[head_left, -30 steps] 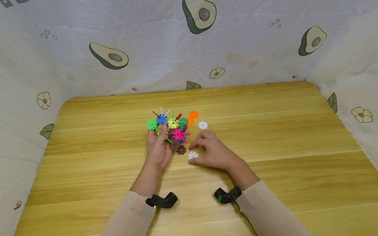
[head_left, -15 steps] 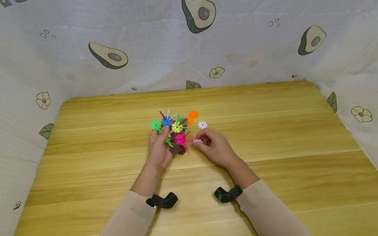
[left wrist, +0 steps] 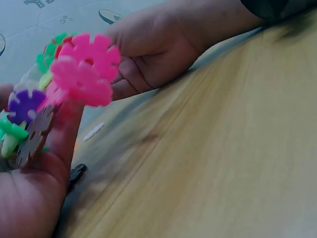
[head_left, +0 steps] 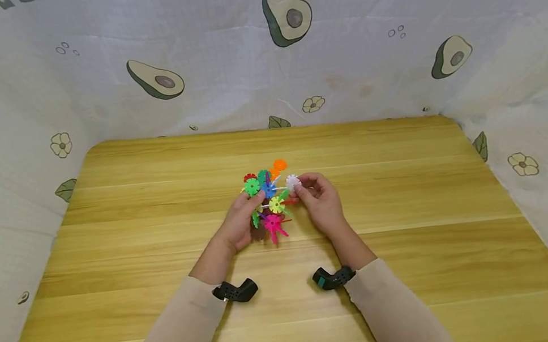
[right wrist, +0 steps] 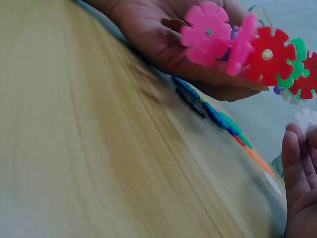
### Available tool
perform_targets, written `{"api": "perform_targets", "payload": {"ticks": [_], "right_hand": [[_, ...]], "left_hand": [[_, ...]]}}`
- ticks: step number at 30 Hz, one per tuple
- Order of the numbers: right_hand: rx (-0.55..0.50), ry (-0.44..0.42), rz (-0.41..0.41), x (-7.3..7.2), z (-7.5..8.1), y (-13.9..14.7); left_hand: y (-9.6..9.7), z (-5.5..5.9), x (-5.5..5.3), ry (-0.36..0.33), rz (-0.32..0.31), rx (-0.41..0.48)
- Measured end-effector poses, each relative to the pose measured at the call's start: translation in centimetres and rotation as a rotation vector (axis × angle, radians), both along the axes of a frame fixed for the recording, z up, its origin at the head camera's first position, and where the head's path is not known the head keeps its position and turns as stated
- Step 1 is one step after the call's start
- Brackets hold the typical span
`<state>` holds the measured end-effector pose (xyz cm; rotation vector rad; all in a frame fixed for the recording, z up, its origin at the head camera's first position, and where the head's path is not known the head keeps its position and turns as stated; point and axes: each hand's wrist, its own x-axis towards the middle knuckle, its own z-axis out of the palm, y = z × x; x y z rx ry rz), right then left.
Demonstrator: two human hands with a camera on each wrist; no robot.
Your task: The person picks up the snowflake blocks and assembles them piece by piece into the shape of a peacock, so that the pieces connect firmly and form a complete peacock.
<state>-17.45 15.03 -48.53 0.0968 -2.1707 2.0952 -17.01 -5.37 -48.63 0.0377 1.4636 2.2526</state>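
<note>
My left hand holds a cluster of joined plastic snowflake discs above the table, its thumb over the front. Blue, yellow and pink discs of the cluster face up in the head view. Pink and red discs stick out beside the left hand in the right wrist view. With thumb and fingers, my right hand pinches a white snowflake disc at the cluster's right side. This disc is partly cut off in the right wrist view; whether it touches the cluster, I cannot tell.
Loose orange discs lie on the wooden table behind the hands. The right wrist view also shows loose blue, dark and green discs and a white disc on the tabletop. A printed cloth hangs behind the table.
The right hand has picked the white disc up from the table and carried it up to the cluster. The left hand has turned the cluster and brought it rightward, toward the right hand.
</note>
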Motion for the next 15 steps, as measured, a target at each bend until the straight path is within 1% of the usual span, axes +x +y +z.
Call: {"api": "perform_targets", "payload": {"ticks": [3, 6, 8, 10, 13, 15], "right_hand": [[-0.07, 0.0, 0.0, -0.13, 0.02, 0.15], [-0.129, -0.015, 0.015, -0.17, 0.05, 0.3], [-0.174, -0.037, 0.047, -0.11, 0.07, 0.37], [-0.201, -0.055, 0.107, 0.0, 0.14, 0.43], [-0.219, -0.066, 0.203, 0.23, 0.26, 0.49], [-0.214, -0.061, 0.247, 0.33, 0.31, 0.55]], "left_hand": [[0.15, -0.11, 0.24, 0.05, -0.119, -0.056], [0.24, -0.08, 0.58, 0.085, -0.251, -0.08], [0.26, -0.04, 0.8, 0.095, -0.338, -0.087], [0.27, 0.0, 0.95, 0.095, -0.417, -0.087], [0.24, 0.0, 1.04, 0.087, -0.488, -0.085], [0.16, 0.05, 1.07, 0.075, -0.504, -0.094]]}}
